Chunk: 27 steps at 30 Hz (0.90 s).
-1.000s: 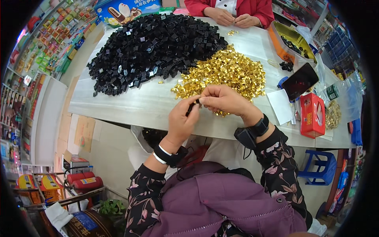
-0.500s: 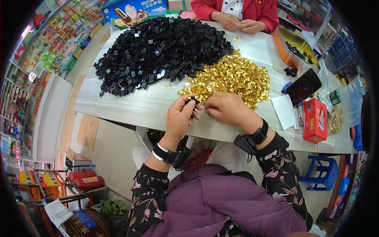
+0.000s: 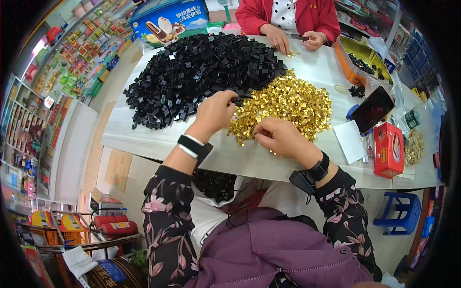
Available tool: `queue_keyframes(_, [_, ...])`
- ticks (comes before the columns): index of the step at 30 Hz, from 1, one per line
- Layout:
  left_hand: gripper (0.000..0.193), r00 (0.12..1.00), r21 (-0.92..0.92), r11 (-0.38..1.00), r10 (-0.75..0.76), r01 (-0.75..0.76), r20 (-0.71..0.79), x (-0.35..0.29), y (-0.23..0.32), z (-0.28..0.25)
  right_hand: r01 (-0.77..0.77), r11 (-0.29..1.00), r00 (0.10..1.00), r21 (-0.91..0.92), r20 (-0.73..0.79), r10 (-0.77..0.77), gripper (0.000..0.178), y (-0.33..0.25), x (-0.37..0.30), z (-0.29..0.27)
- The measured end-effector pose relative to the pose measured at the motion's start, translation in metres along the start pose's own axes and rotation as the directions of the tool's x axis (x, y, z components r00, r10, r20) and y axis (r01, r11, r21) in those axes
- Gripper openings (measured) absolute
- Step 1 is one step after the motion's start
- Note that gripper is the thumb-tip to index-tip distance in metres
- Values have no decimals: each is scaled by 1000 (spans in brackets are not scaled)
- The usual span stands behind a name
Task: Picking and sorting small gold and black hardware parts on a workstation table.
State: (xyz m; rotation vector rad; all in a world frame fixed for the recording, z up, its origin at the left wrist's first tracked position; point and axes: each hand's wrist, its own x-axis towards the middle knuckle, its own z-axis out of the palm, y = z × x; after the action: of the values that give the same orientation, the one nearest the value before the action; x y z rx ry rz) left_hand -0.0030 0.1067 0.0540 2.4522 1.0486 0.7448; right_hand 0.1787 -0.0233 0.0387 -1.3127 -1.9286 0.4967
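Head view: yellow tray with black pieces; left hand, right hand, grips unclear

Dark floral sleeves, a purple quilted vest, a black-and-white wristband and a black watch.

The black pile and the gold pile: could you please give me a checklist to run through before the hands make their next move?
1. Left hand at the black pile: ok, its fingers touch the pile's near edge.
2. Black part held in the left fingers: cannot tell, they are curled and hide it.
3. Right hand at the gold pile: ok, it rests on the near edge.
4. Gold piece pinched in the right fingers: cannot tell, too small.
5. Bare table before the hands: ok.
6. Other person's hands apart: ok, at the far side.
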Motion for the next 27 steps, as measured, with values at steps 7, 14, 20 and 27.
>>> queue_keyframes(7, [13, 979, 526, 825, 166, -204, 119, 19, 2, 21, -38, 995, 999, 91, -11, 39, 10, 7, 0, 3])
queue_keyframes(14, [14, 986, 487, 858, 111, -160, 127, 15, 0, 20, 33, 999, 992, 11, -120, -31, 10, 9, 2, -1])
queue_keyframes(20, [19, 997, 224, 972, 73, -72, 5, 8, 3, 3, -24, 981, 977, 192, -204, 64, 8, 8, 5, -6])
queue_keyframes(27, [20, 988, -471, 872, -154, 134, -5, -57, 42, 10, -243, 499, 954, 832, 110, 280, 14, -3, 3, -9])
